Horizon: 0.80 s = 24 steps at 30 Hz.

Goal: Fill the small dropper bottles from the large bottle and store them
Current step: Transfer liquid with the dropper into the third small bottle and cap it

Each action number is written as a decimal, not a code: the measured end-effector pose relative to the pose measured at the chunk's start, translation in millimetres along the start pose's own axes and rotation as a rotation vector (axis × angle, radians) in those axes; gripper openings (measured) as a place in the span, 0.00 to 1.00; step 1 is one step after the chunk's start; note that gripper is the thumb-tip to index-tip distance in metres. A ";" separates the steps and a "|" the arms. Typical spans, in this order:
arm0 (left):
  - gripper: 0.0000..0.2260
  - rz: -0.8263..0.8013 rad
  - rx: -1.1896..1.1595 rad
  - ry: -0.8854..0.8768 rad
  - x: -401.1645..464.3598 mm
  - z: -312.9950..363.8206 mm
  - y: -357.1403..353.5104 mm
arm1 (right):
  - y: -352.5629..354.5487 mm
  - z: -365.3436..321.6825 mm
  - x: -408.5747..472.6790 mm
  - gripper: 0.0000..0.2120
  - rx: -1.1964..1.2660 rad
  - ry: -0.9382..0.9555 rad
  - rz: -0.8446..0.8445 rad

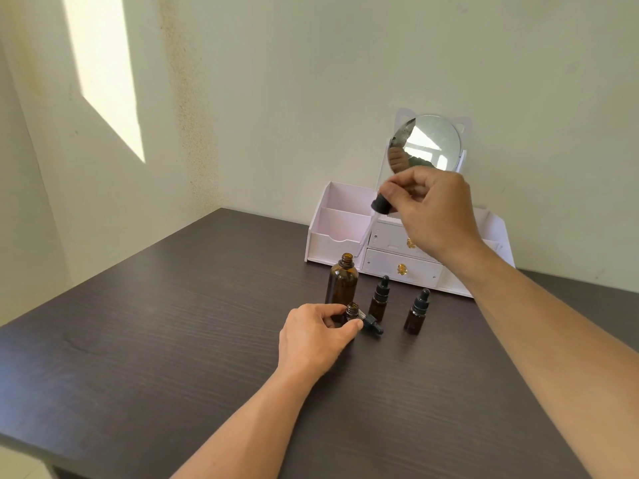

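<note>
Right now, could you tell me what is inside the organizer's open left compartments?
The two left compartments of the white organizer show only bare pale walls; their floors are hidden behind their front walls. The right hand covers its middle.

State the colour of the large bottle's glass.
Amber brown; the large bottle stands open on the table, clearest in the head view.

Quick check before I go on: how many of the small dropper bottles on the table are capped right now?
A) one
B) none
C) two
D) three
C: two small capped bottles stand upright with dropper tops on, while the third small bottle, held by the left hand, is open, its small dropper cap lying beside it on the table.
</note>
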<state>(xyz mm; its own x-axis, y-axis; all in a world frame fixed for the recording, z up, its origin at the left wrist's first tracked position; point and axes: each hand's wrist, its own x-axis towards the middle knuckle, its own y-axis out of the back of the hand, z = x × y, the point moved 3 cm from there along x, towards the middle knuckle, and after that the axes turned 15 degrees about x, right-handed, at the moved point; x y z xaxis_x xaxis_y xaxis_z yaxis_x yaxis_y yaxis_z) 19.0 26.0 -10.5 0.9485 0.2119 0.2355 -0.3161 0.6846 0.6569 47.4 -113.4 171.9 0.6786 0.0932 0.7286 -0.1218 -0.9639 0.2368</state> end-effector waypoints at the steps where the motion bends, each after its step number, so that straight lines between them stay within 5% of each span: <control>1: 0.15 -0.001 -0.001 0.002 0.1 0.0 -0.1 | -1.1 -1.1 2.2 0.01 0.007 0.010 0.005; 24: 0.19 -0.001 0.018 -0.008 1.1 0.7 -0.3 | -45.5 56.2 -19.6 0.06 -0.104 -0.189 -0.135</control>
<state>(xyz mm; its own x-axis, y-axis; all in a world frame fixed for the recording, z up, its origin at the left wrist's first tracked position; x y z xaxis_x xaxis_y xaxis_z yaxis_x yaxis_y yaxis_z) 20.1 25.5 -9.9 0.9487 0.2054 0.2402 -0.3151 0.6721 0.6701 80.4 -85.4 110.8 0.8162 0.1619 0.5547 -0.0877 -0.9141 0.3959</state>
